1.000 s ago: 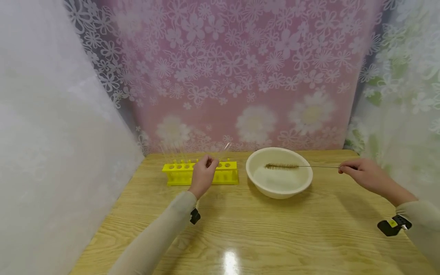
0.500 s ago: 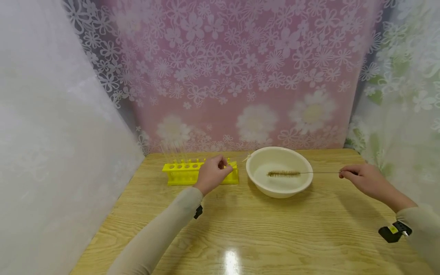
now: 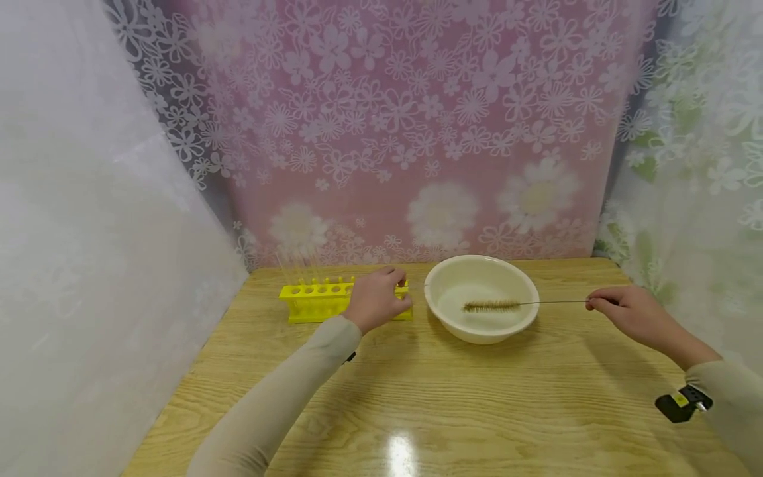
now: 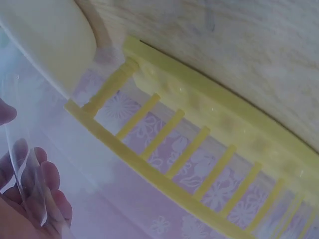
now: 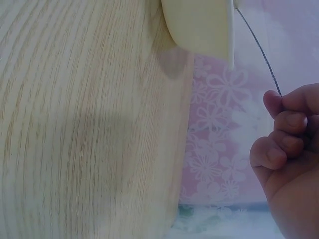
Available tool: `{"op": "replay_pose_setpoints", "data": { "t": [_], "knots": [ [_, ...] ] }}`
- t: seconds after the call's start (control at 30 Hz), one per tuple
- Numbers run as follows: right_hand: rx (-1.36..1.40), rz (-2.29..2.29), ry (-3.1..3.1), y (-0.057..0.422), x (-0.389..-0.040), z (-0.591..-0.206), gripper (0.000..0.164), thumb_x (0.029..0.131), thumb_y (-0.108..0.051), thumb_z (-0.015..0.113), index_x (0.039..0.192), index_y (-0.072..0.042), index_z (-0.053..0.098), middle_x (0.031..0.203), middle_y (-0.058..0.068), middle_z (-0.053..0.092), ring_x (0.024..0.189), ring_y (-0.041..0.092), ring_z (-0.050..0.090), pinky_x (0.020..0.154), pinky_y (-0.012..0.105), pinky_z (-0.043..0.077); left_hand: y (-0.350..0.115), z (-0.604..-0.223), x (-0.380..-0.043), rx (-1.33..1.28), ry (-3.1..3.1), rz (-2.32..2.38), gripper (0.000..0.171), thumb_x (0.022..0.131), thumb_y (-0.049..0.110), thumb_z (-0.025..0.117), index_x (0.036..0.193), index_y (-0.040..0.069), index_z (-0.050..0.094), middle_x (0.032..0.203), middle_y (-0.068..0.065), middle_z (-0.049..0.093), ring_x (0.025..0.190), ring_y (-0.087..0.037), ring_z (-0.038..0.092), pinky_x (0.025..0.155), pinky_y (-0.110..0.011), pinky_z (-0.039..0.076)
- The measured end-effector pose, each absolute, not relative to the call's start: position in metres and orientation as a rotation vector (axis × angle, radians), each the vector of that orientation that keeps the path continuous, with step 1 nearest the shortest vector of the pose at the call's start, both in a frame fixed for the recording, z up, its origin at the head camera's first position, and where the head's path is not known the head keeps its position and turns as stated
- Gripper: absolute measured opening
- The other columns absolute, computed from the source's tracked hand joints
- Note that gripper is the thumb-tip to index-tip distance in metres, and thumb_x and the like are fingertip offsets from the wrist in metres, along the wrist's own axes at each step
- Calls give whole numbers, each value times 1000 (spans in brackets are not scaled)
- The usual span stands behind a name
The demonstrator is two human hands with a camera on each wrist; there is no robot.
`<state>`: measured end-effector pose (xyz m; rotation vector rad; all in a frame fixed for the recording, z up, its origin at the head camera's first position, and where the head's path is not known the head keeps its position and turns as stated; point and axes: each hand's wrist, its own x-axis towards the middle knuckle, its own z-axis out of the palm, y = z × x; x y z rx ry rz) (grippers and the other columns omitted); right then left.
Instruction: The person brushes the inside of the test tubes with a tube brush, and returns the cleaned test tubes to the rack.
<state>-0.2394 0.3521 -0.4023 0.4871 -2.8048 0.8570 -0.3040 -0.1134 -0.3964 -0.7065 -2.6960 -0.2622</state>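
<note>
My left hand (image 3: 378, 298) is over the right part of a yellow test tube rack (image 3: 316, 306). In the left wrist view, a clear glass test tube (image 4: 32, 184) lies across its curled fingers, with the thumb on the tube's other side; from the head view the hand hides this tube. My right hand (image 3: 634, 315) pinches the end of a test tube brush's twisted wire handle (image 5: 259, 45) between thumb and forefinger. The brush's brown bristles (image 3: 491, 306) are over the inside of a cream basin (image 3: 484, 336), and the wire passes across the basin's right rim.
Several clear test tubes (image 3: 301, 266) stand in the left holes of the rack. Rack and basin sit side by side near the back of the wooden table (image 3: 477, 404). A pink flowered curtain (image 3: 417, 119) hangs behind, with pale curtains at both sides.
My left hand has shifted right along the rack and turned over, swinging the test tube from upright-leaning down out of the head view. The brush has dipped slightly lower over the basin.
</note>
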Motion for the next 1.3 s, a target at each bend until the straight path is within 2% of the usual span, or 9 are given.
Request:
{"op": "replay_pose_setpoints", "data": {
  "t": [0.17,0.33,0.47,0.6,0.8,1.07,1.3],
  "knots": [
    [477,839,-2827,351,-242,-402,32,108,-15,47,116,6,70,109,28,71,60,2,47,53,28,35,-112,-394,-307,-786,-2566,-51,18,85,31,68,98,19,69,85,7,60,62,-10,51,53,-26,43],
    [475,821,-2839,351,-244,-400,33,108,-16,47,117,7,69,110,27,71,70,-4,55,55,28,38,-110,-393,-311,-848,-2483,103,19,85,31,71,101,21,70,91,6,64,79,-12,62,74,-31,53],
    [478,820,-2843,351,-244,-400,33,108,-16,47,117,7,69,110,26,71,72,-3,56,56,28,38,-106,-388,-310,-880,-2460,204,21,87,30,72,107,22,71,101,5,69,94,-15,66,87,-36,53],
    [478,814,-2850,350,-244,-400,33,108,-16,47,118,7,69,110,27,71,72,-3,56,56,28,38,-102,-383,-309,-908,-2412,302,22,90,28,70,110,23,71,107,4,70,99,-17,66,86,-35,53],
    [478,839,-2847,350,-244,-400,35,109,-17,45,120,9,67,112,28,70,64,3,52,53,29,34,-99,-381,-310,-946,-2331,391,21,91,23,66,112,22,72,111,3,70,99,-18,67,85,-35,52],
    [493,832,-2824,352,-245,-401,32,108,-14,47,117,8,69,109,26,71,75,-8,56,56,27,38,-100,-384,-311,-978,-2280,406,20,95,20,61,112,24,72,110,4,71,103,-18,66,87,-36,51],
    [487,823,-2813,350,-244,-402,31,107,-14,48,115,7,70,107,26,72,70,-3,54,55,27,37,-99,-384,-310,-989,-2278,429,20,97,20,58,111,25,72,107,5,70,101,-18,65,91,-37,50]
  ]
}}
